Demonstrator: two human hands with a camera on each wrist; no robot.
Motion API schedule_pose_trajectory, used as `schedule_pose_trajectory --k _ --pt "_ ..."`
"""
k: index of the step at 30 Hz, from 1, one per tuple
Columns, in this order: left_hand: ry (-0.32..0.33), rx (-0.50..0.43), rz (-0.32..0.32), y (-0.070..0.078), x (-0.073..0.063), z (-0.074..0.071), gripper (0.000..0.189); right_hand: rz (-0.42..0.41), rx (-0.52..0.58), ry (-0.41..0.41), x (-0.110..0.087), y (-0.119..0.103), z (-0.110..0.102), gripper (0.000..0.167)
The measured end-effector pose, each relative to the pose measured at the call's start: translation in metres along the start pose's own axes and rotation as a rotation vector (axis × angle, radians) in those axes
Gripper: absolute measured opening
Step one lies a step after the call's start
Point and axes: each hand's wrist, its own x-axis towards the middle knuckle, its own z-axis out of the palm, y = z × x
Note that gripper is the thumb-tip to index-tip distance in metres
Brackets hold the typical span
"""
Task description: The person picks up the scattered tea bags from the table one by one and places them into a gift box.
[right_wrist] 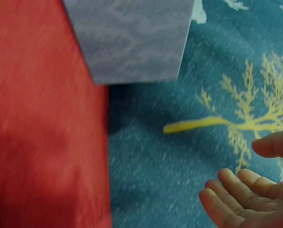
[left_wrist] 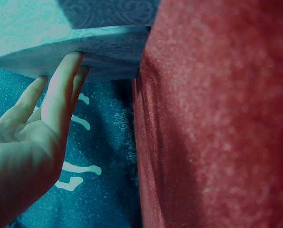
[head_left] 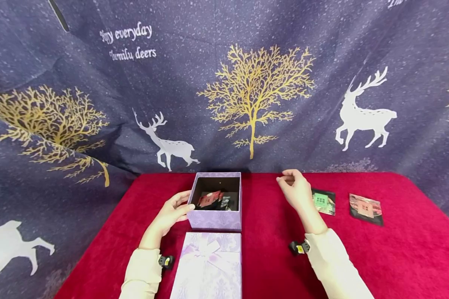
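A lavender patterned gift box (head_left: 216,220) stands uncovered near the back of the table. Inside it lie a red-labelled packet (head_left: 209,199) and a darker packet (head_left: 225,202). My left hand (head_left: 172,211) touches the box's left side with extended fingers, the thumb at the front left corner of its rim. In the left wrist view, fingertips (left_wrist: 74,59) rest against the box wall. Over the table, right of the box, my right hand (head_left: 296,191) is raised with nothing in it, fingers loosely bent. Beside it lies a black packet with a green label (head_left: 323,202).
The box's lid (head_left: 209,270), with a pale ribbon bow, lies just in front of the box. Farther right is a packet with a pinkish label (head_left: 366,209). A red cloth (head_left: 269,257) covers the table, and a dark printed curtain (head_left: 277,25) hangs behind it.
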Motion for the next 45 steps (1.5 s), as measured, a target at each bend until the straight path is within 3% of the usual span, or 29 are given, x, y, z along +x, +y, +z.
schedule_pose_trajectory --k 8,17,30,45 --pt "0.008 -0.003 -0.005 -0.002 -0.001 -0.002 0.056 0.001 -0.033 0.062 0.007 0.014 -0.008 0.03" --pt "-0.003 0.002 -0.005 -0.002 -0.001 -0.002 0.057 0.053 -0.095 0.139 0.014 0.036 -0.036 0.032" --pt "0.013 0.014 0.0 0.003 -0.001 -0.001 0.056 0.16 -0.22 0.055 0.029 0.064 -0.061 0.041" --pt "0.003 0.019 -0.003 0.001 0.001 0.0 0.056 0.278 -0.321 0.004 0.027 0.09 -0.074 0.044"
